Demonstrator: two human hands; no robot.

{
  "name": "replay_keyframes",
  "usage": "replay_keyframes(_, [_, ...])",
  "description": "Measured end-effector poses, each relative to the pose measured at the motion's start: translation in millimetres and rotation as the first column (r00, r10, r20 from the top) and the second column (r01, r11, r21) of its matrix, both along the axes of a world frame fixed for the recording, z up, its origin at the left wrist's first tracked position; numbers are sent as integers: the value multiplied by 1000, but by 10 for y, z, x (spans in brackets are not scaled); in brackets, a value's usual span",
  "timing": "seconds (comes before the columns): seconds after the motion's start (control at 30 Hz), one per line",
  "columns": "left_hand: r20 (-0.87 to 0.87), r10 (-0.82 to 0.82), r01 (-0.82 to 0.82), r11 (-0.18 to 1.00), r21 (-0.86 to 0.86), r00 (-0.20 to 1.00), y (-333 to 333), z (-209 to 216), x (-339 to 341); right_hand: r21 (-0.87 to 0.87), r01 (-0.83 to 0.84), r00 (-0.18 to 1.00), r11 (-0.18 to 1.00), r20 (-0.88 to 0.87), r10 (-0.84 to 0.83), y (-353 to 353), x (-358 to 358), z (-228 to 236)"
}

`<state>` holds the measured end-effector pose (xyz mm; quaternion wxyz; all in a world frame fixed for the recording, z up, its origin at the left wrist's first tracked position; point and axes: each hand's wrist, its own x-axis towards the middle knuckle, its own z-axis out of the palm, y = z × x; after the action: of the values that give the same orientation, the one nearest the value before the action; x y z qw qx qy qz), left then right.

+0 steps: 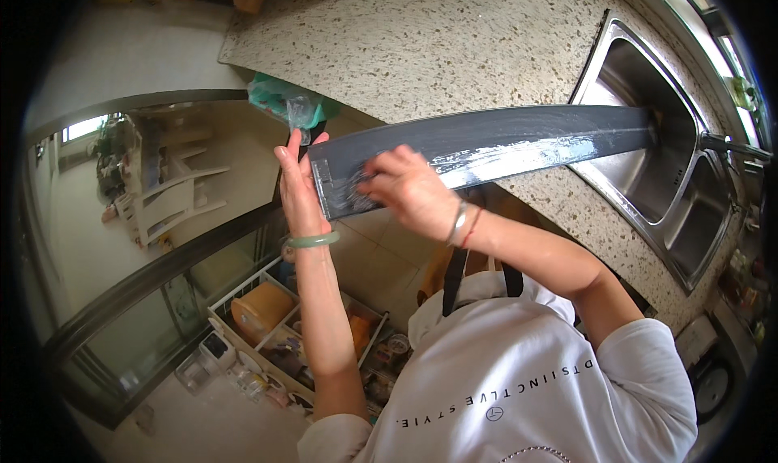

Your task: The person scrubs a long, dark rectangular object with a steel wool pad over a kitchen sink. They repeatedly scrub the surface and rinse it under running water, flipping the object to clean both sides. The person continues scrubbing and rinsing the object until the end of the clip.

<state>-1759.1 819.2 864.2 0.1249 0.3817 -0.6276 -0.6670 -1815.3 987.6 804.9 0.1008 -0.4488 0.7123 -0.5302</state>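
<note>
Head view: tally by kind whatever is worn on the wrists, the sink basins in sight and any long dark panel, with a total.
Green bangle: 1
Silver bracelet: 1
Red cord: 1
Sink basins: 2
Long dark panel: 1
Total: 6

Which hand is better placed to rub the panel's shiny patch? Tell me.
Right, I judge: the right hand is over the panel, nearer the shiny patch; the left hand is at the panel's left end.
</note>
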Motion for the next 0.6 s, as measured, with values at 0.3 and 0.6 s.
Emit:
replay_keyframes(0.3, [-73, -130, 138, 985, 108, 989, -127, -60, 115, -97, 257, 956, 962, 175, -237, -247, -34, 123])
replay_keyframes(0.6, [-35, -49, 54, 990, 129, 998, 17, -76, 116, 9, 71, 996, 997, -47, -70, -229, 56, 130])
